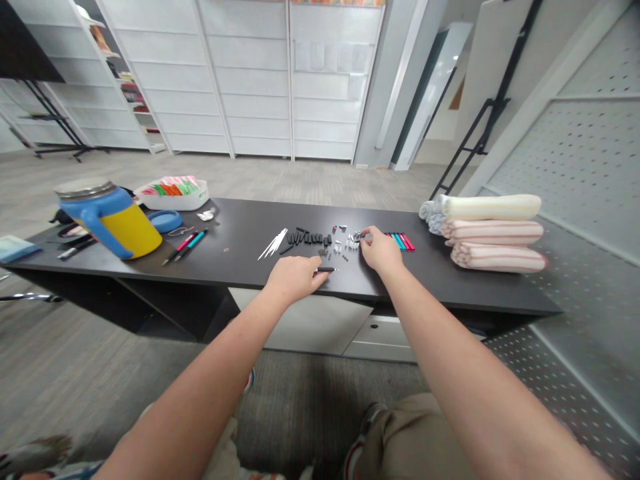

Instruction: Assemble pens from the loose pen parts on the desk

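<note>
My left hand (pixel 295 277) rests on the black table (pixel 240 267), fingers closed round a thin black pen part (pixel 327 269) whose tip points right. My right hand (pixel 380 250) reaches farther back, its fingertips pinching at a small metal piece (pixel 357 235) among several tiny silver and black pen parts (pixel 320 240). Just right of that hand lie several coloured pen barrels (pixel 403 241), red and teal. A fan of white refills (pixel 273 245) lies left of the black parts.
A blue and yellow jug (pixel 113 220) stands at the table's left, with three pens (pixel 187 243) beside it and a white tray of coloured items (pixel 173 190) behind. Rolled towels (pixel 493 230) are stacked at the right end. White shelving lines the back wall.
</note>
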Motion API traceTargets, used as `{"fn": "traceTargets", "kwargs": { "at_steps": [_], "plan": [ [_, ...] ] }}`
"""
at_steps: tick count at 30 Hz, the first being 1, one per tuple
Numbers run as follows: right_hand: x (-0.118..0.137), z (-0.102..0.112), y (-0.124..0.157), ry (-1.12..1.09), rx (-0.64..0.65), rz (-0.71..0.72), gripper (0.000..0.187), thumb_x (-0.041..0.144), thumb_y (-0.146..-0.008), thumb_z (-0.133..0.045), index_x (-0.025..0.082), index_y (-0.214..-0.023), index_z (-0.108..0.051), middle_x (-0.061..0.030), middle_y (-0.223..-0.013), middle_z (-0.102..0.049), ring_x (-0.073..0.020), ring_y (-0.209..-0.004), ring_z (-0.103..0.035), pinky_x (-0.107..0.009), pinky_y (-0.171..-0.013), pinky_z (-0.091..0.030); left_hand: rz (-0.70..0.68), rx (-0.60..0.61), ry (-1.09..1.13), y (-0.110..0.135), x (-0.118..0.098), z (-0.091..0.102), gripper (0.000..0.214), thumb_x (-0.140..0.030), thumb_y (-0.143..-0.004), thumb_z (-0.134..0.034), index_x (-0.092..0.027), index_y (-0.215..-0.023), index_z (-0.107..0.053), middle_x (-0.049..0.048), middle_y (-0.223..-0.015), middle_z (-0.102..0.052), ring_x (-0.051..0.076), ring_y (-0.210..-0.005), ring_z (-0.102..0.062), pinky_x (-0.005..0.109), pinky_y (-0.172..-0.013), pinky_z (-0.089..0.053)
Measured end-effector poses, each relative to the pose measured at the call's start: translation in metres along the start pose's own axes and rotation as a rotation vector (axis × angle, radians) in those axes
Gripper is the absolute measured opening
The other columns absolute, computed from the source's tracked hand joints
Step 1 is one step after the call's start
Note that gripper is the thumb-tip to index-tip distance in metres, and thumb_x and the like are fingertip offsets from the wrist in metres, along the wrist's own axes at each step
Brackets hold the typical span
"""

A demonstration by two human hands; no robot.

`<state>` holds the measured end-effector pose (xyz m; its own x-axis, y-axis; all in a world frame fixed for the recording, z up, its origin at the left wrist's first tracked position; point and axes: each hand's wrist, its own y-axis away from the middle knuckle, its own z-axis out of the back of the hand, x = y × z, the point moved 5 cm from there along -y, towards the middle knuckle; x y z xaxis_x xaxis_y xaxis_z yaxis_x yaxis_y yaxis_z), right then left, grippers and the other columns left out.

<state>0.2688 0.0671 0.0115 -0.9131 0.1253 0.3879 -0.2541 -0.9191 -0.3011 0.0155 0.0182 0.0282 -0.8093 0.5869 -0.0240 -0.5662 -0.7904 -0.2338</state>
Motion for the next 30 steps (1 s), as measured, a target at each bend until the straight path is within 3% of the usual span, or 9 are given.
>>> {"fn": "traceTargets", "kwargs": {
  "at_steps": [4, 14, 30],
  "plan": [
    [0.0, -0.002, -0.007, 0.012, -0.018, 0.012, 0.025, 0.026, -0.101, -0.06, 0.025, -0.122, -0.074, -0.0083, -0.103, -0.079, -0.0257, -0.096, -0.071, -0.033, -0.077, -0.045, 0.022, -0.002, 0.005, 0.003, 0.0, 0.001, 0.038, -0.055, -0.102, -0.052, -0.023, -0.102, -0.073, 0.0098, -0.093, -0.081, 0.031, -0.089, -0.078, 0.037, -0.074, -0.052],
    [-0.005, -0.007, -0.017, 0.01, -0.061, 0.015, 0.018, 0.026, -0.098, -0.066, 0.022, -0.115, -0.071, -0.0066, -0.098, -0.078, -0.0239, -0.091, -0.069, -0.032, -0.073, -0.043, 0.03, -0.025, 0.016, 0.004, 0.0, 0.001, 0.037, -0.054, -0.101, -0.054, -0.022, -0.101, -0.073, 0.0099, -0.092, -0.08, 0.031, -0.089, -0.078, 0.036, -0.072, -0.051],
    [-0.003, -0.006, -0.016, -0.05, -0.07, -0.013, 0.012, 0.024, -0.093, -0.068, 0.02, -0.093, -0.079, -0.0095, -0.096, -0.079, -0.0248, -0.091, -0.07, -0.033, -0.082, -0.048, 0.041, -0.024, 0.029, 0.004, 0.001, 0.002, 0.035, -0.052, -0.101, -0.056, -0.023, -0.1, -0.074, 0.0086, -0.091, -0.08, 0.03, -0.087, -0.077, 0.035, -0.072, -0.049]
  ]
}}
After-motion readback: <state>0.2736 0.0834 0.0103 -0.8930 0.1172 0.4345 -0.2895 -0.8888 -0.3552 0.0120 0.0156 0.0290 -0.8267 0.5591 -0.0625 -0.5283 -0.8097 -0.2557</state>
